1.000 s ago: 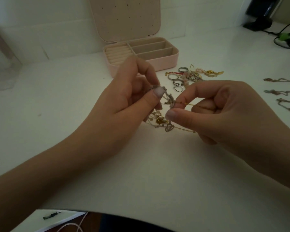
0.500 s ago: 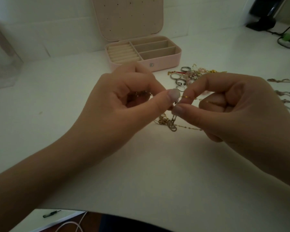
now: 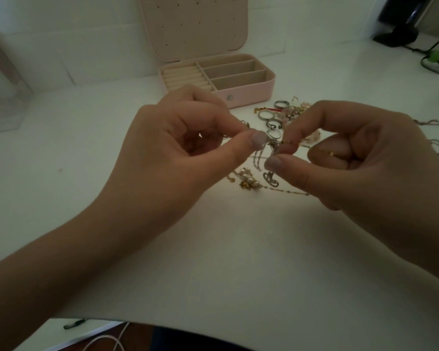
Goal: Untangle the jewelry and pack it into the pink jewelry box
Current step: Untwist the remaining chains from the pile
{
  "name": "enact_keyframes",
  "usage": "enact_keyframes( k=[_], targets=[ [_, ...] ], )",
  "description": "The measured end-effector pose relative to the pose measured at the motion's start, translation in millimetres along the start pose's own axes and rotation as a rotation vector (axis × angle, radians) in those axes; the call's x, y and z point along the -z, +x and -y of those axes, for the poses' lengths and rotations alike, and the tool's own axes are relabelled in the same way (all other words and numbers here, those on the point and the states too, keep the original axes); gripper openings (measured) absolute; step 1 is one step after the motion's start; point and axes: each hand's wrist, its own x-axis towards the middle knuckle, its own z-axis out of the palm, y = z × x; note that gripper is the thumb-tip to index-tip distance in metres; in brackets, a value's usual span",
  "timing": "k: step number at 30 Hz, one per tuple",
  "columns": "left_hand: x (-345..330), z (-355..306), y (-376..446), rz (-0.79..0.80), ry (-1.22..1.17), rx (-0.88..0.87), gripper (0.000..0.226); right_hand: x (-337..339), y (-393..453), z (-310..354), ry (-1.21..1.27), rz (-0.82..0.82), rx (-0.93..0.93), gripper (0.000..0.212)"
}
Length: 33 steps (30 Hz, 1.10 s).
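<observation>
A tangle of thin chains (image 3: 260,160) hangs between my two hands above the white table (image 3: 213,249). My left hand (image 3: 178,153) pinches one part of it between thumb and forefinger. My right hand (image 3: 352,158) pinches a gold chain strand of the same tangle, and the strand runs on into its palm. A pearl and gold cluster (image 3: 249,182) of the tangle lies on the table below. The pink jewelry box (image 3: 238,82) stands open behind my hands, its compartments bare.
Several rings (image 3: 273,117) and a small heap of pink and gold pieces (image 3: 295,111) lie right of the box. Separate chains (image 3: 436,122) lie laid out at the right edge. Black and green cables (image 3: 436,57) sit at the far right, a clear container (image 3: 0,97) at the far left.
Both hands have shifted slightly and drawn a little apart, pulling the tangle open. The pearl cluster now shows on the table below my fingers.
</observation>
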Motion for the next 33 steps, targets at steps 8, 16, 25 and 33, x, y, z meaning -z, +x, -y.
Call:
enact_keyframes(
  k=[8, 16, 25, 33],
  targets=[
    [2, 2, 3, 0.151, -0.214, 0.113, 0.015, 0, 1, 0, 0.004, 0.034, -0.022, 0.017],
    [1, 5, 4, 0.185, -0.183, 0.169, 0.012, 0, 2, 1, -0.071, 0.054, -0.055, 0.02],
    [0, 10, 3, 0.194, 0.007, 0.063, 0.01, 5, 6, 5, 0.308, 0.174, -0.363, 0.019],
    [0, 11, 4, 0.216, -0.04, 0.09, 0.011, 4, 7, 5, 0.261, 0.144, -0.37, 0.022]
  ],
)
